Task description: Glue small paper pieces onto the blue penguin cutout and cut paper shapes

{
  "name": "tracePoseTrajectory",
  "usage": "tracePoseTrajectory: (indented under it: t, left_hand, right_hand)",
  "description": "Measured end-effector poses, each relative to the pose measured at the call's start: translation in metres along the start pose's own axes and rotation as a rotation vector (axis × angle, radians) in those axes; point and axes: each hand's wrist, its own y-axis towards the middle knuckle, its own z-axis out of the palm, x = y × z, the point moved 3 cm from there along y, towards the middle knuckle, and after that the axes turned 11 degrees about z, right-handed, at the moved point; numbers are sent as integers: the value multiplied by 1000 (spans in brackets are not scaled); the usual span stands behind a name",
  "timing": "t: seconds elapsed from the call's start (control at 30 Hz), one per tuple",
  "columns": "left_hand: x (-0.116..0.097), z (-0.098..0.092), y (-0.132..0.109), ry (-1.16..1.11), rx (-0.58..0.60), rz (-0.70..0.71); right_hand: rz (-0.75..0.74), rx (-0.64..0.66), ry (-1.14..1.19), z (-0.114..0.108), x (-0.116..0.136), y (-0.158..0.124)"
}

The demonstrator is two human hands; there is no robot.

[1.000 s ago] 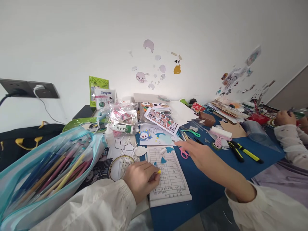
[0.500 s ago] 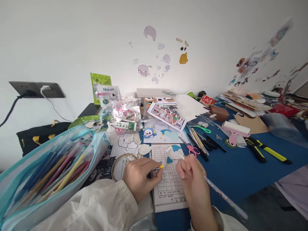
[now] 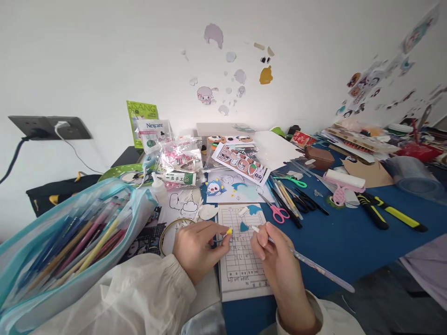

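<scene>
Left grip [image 3: 195, 246] is pinching a tiny yellow piece [image 3: 229, 231], maybe paper, too small to be sure, above the gridded pad [image 3: 244, 284] on the blue worktop [image 3: 345, 239]. Right grip [image 3: 279, 253]'s wrapped round a slim pen-like stick [image 3: 321, 270], tip near a blue scrap [image 3: 244, 226].

Diffuse, subdued light with soft shadows; glare flecks the plastic bag [image 3: 179, 155]; wide-angle distortion stretches the pencil case [image 3: 139, 216].
</scene>
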Motion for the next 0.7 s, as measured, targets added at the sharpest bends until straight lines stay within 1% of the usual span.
tracePoseTrajectory:
  t: [0.2, 0.3, 0.5, 0.7]
  left_hand:
    - [17, -13, 19, 123, -55, -47]
    - [22, -17, 25, 166, -70, -59]
    - [22, -19, 28, 184, -77, -61]
    - [21, -25, 33, 195, -114, -56]
  right_hand:
    - [4, -9, 3, -1, -1, -1]
    - [7, -16, 4, -1, -2, -1]
    - [8, -37, -4, 0, -1, -1]
    - [4, -39, -26, 0, -1, -2]
